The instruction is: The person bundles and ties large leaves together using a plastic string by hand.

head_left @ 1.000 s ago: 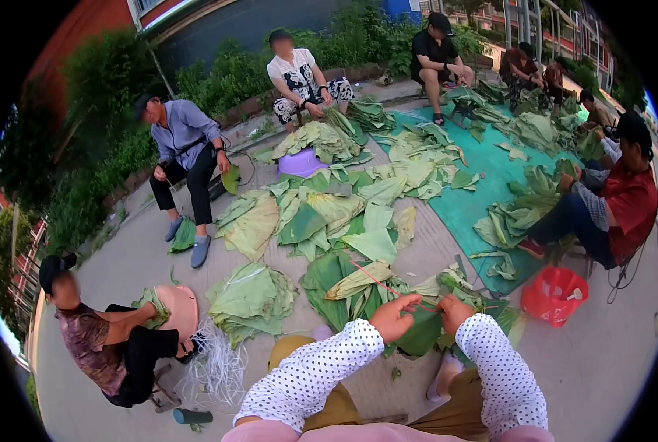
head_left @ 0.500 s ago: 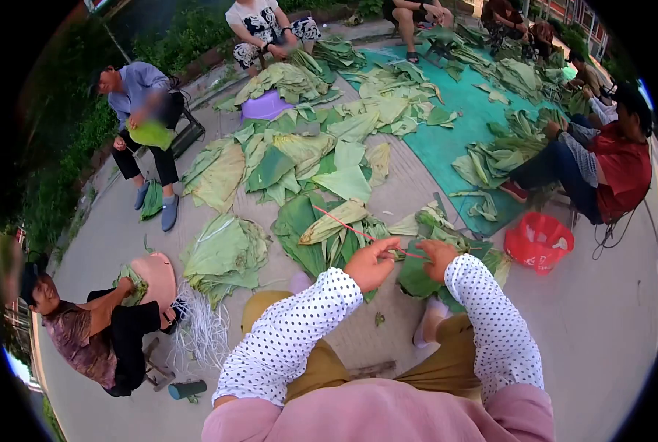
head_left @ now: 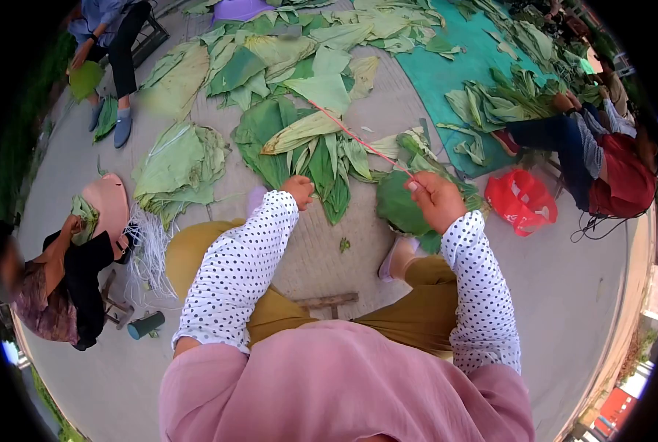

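My right hand pinches one end of a thin red strip, which slants up and left over the leaves. Below and beside that hand lies a bundle of broad green leaves. My left hand is closed, its fingers curled at the lower edge of a pile of green and yellowish leaves. Whatever it may hold is hidden.
A stack of leaves lies to the left, above white strings. A red plastic bag stands at right, near a seated person in red. Other people sit around. More leaves cover the ground and green sheet.
My hands have moved apart: the left went left and the right stayed with the red strip, now held by its end. The view has tilted down.
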The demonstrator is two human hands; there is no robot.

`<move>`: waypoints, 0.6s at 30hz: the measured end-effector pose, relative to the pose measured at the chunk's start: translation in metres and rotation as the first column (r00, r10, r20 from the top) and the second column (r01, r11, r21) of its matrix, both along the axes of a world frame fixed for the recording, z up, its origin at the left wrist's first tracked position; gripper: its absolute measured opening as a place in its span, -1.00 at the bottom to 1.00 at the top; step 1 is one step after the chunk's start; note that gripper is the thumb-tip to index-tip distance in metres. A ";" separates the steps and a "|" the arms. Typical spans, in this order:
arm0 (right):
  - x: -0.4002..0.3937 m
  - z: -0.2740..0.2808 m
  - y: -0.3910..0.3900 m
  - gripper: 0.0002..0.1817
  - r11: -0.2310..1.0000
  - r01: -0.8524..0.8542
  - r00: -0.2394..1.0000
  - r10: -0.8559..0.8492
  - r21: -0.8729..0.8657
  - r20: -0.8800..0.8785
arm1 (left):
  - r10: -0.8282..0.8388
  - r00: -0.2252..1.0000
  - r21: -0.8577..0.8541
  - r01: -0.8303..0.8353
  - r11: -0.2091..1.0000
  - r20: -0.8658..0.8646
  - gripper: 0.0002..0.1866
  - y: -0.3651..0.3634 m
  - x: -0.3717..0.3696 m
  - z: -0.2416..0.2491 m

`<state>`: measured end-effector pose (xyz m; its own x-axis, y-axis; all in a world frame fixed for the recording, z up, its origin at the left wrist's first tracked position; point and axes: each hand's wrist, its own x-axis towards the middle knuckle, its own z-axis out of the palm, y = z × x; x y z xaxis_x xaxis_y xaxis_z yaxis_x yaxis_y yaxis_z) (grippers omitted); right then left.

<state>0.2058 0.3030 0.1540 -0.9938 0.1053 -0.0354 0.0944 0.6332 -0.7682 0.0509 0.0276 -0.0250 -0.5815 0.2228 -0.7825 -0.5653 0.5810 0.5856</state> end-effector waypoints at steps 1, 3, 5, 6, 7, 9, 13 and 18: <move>0.000 0.003 -0.003 -0.85 1.000 -0.002 1.000 0.002 -0.003 0.010 | 0.259 0.964 0.025 -0.261 0.965 0.056 -0.57 -0.012 -0.014 -0.022; -0.002 0.011 -0.010 -0.86 0.985 -0.121 0.993 0.121 0.124 0.009 | 0.508 0.856 0.035 -0.513 0.857 0.098 -0.62 -0.028 -0.043 -0.038; -0.003 0.013 -0.016 -0.89 0.985 -0.126 0.991 0.119 0.118 0.062 | 0.598 0.795 0.038 -0.604 0.796 0.104 -0.62 -0.045 -0.069 -0.066; -0.005 0.018 -0.020 -0.91 0.980 -0.146 0.986 0.133 0.133 0.106 | 0.642 0.759 0.039 -0.648 0.761 0.108 -0.62 -0.056 -0.083 -0.095; -0.008 0.020 -0.022 -0.93 0.974 -0.170 0.978 0.148 0.148 0.147 | 0.685 0.720 0.041 -0.692 0.721 0.110 -0.61 -0.057 -0.093 -0.112; -0.014 0.016 -0.026 -0.95 0.971 -0.184 0.974 0.159 0.151 0.163 | 0.765 0.633 0.061 -0.774 0.631 0.120 -0.60 -0.050 -0.106 -0.135; -0.032 0.018 -0.030 -0.87 0.945 -0.239 0.954 0.186 0.221 0.237 | 0.858 0.465 0.027 -0.882 0.471 0.216 -0.61 -0.026 -0.138 -0.138; -0.042 0.018 -0.032 -0.87 0.939 -0.271 0.947 0.222 0.211 0.231 | 0.860 0.419 -0.009 -0.898 0.441 0.291 -0.70 -0.027 -0.168 -0.161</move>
<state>0.1641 0.2711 0.1725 -0.9641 -0.1120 -0.2408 0.0484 0.8175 -0.5740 -0.1166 0.0009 -0.1861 -0.3372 -0.2002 -0.9199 -0.8383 -0.3809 0.3901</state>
